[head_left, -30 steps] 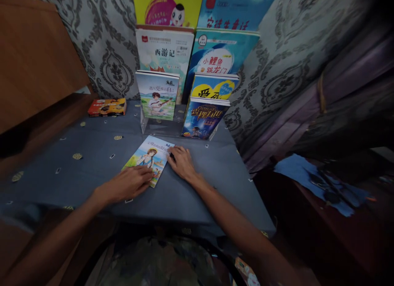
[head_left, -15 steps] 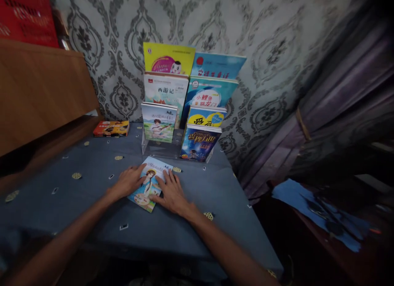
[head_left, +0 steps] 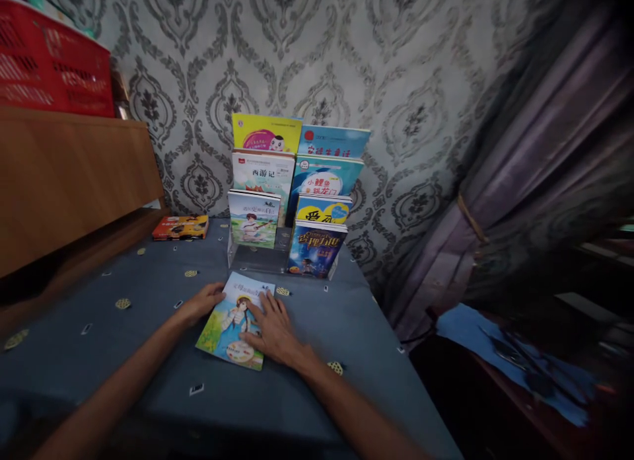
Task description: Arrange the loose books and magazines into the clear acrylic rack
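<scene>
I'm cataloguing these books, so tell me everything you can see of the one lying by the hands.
The book lies closed, cover up, slightly askew on the blue-grey tablecloth before the clear stand. It looks like a thin paperback. The cover shows pale blue, a partly covered title, a drawn figure in yellow hat and blue clothing, yellow-green at lower left and a pale oval near the bottom edge. The left hand touches its left edge; the right hand spreads over its right side.

The right hand (head_left: 276, 328) hid part of the flat book (head_left: 230, 331) — its title's last characters included. The view's left edge cut off the red basket (head_left: 74, 67), and dark items (head_left: 510, 351) on the blue cloth (head_left: 460, 320) were too blurred to name.
</scene>
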Available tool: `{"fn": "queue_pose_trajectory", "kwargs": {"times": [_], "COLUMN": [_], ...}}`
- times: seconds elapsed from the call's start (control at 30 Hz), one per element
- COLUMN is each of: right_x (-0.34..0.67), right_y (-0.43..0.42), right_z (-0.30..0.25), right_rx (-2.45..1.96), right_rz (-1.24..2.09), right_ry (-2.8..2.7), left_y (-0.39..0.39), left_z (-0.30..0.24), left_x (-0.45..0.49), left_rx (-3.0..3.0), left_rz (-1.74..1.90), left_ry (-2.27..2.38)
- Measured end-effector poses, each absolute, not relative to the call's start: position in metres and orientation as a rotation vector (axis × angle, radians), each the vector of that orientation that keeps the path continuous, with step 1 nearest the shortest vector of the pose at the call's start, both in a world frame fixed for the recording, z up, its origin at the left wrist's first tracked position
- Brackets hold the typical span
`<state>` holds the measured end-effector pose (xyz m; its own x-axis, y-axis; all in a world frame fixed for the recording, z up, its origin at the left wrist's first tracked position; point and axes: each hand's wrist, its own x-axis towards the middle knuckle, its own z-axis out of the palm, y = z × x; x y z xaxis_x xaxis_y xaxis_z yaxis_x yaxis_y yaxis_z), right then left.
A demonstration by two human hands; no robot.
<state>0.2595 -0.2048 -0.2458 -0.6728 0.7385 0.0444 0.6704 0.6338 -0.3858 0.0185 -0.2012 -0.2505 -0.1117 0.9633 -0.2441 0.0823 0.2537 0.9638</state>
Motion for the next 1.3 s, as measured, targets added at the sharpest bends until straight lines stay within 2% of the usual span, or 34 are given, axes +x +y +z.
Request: {"fn": "queue_pose_trajectory", "kwargs": {"times": [0.13,0.3,0.37,0.5,0.57,0.67,0.8,0.93,1.17,1.3], "right_x": [0.261,0.265,0.265,0.265,0.266,0.267,0.265,0.26,0.258,0.261], "right_y": [-0.2,-0.18,-0.169,-0.156,-0.155,-0.156,-0.157,-0.153,-0.158,-0.164], "right_z": [-0.252,-0.267,-0.272,-0.276,-0.271,-0.256,-0.234,-0.234,-0.27,-0.271], "right_rx": [-1.175,-1.284,-1.28,-1.027,-0.855,-0.727,-0.77,-0.799,-0.778,-0.774], "right_rz": [0.545,0.597,0.732,1.249,1.318,1.158,0.848,0.606,0.496,0.474], "right_ry": [-2.576,-2.193,-2.032,-1.85,-1.778,-1.718,-1.694,-1.738,-1.782,-1.803], "left_y": [-0.206,-0.211,-0.212,-0.213,-0.212,-0.207,-0.193,-0.173,-0.154,-0.156], "left_z": [-0.248,-0.236,-0.23,-0.22,-0.217,-0.211,-0.201,-0.207,-0.26,-0.268], "left_x": [0.021,0.02,0.021,0.023,0.022,0.021,0.019,0.024,0.042,0.043], "left_rx": [0.886,0.922,0.935,0.949,0.975,1.063,1.2,1.267,1.18,1.202], "left_rz": [1.072,1.168,1.21,1.264,1.278,1.309,1.378,1.544,1.744,1.735], "left_ry": [1.401,1.192,1.159,1.138,1.129,1.086,1.027,1.037,1.21,1.246]}}
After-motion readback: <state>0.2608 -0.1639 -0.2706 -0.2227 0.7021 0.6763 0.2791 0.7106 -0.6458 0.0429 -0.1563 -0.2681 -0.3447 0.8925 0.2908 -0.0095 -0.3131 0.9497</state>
